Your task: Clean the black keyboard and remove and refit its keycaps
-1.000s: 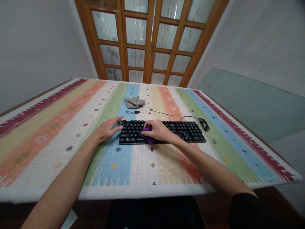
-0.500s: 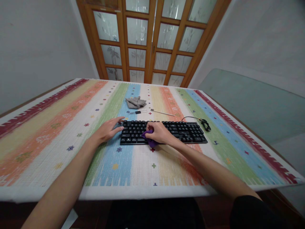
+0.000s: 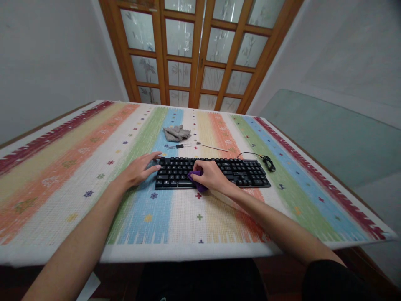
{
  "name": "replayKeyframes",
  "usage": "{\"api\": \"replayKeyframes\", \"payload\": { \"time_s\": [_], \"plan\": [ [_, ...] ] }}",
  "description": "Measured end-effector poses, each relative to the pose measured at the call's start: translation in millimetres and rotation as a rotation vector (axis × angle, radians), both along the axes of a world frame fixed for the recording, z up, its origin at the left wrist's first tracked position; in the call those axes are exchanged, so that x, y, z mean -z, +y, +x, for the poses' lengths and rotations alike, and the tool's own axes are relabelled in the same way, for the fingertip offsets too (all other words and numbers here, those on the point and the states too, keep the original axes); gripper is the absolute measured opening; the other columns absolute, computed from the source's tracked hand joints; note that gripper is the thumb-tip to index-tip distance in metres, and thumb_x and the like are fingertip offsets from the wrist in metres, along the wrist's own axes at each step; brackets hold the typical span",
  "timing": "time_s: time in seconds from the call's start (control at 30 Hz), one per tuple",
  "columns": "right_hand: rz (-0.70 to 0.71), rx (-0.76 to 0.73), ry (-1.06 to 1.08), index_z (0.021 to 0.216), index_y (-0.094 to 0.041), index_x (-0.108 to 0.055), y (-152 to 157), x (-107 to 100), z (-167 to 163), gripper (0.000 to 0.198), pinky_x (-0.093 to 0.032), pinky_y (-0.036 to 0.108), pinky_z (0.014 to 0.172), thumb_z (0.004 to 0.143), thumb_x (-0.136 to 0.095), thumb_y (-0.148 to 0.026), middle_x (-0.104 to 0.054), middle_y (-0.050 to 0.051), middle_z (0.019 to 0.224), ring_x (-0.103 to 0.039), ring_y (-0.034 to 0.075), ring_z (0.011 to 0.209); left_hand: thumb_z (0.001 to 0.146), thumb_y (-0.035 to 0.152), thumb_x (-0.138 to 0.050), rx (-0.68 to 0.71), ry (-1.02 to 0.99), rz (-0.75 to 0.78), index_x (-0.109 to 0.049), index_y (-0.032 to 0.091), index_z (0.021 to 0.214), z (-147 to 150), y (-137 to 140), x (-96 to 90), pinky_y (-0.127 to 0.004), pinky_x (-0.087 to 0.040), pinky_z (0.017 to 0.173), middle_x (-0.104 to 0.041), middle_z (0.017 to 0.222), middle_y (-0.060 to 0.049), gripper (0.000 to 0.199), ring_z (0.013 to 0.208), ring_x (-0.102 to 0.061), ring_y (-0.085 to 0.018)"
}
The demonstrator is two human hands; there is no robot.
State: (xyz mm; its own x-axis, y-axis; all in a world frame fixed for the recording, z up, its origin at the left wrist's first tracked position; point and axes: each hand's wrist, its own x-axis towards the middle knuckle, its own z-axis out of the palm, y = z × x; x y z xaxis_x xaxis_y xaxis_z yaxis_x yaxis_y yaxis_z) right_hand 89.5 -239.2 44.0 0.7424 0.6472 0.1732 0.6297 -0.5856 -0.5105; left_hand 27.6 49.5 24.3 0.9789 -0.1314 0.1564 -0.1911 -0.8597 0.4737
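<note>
A black keyboard (image 3: 247, 173) lies flat on the striped tablecloth in front of me. My left hand (image 3: 140, 169) rests at its left end, fingers apart, with thumb and fingertips touching the keyboard's edge. My right hand (image 3: 211, 174) is closed round a bunched purple cloth (image 3: 198, 184), which presses on the keys near the middle of the keyboard. Part of the cloth hangs over the front edge. The keys under the right hand and cloth are hidden.
Beyond the keyboard lie a crumpled grey cloth (image 3: 177, 133), a small black-handled tool (image 3: 179, 146) and a thin rod-handled brush (image 3: 213, 147). The keyboard's coiled cable (image 3: 268, 163) sits behind its right end. Striped tablecloth (image 3: 184, 221) covers the table up to its front edge.
My right hand and the purple cloth have shifted slightly to the right along the keyboard. The left hand keeps its place at the left end. The whole view has moved a little.
</note>
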Motion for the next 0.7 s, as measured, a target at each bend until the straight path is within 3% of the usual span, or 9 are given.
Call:
{"api": "replayKeyframes", "payload": {
  "time_s": [0.2,0.53,0.7],
  "plan": [
    [-0.094,0.01,0.019,0.072,-0.018,-0.06,3,-9,3,0.01,-0.031,0.025,0.063,0.071,-0.07,-0.013,-0.059,-0.001,0.065,-0.05,0.013,0.064,0.09,0.06,-0.04,0.007,-0.001,-0.011,-0.049,0.011,0.145,0,1,1.9,-0.053,-0.042,0.11,-0.066,0.133,-0.018,0.074,0.122,-0.061,-0.035],
    [-0.04,-0.027,0.087,0.076,-0.017,-0.062,-16,-11,10,0.01,-0.035,0.024,0.064,0.079,-0.071,-0.021,-0.064,0.0,0.07,-0.056,0.014,0.067,0.091,0.06,-0.041,0.009,-0.002,-0.001,-0.049,0.014,0.145,0,0,1.3,-0.053,-0.042,0.109,-0.066,0.132,-0.016,0.071,0.121,-0.061,-0.035],
    [-0.069,0.006,0.071,0.073,-0.018,-0.06,-17,-12,7,0.011,-0.033,0.024,0.063,0.075,-0.071,-0.016,-0.061,-0.001,0.066,-0.052,0.013,0.064,0.092,0.059,-0.04,0.012,-0.003,0.005,-0.049,0.014,0.145,0,1,1.4,-0.052,-0.042,0.109,-0.066,0.132,-0.016,0.07,0.121,-0.061,-0.034]
  ]
}}
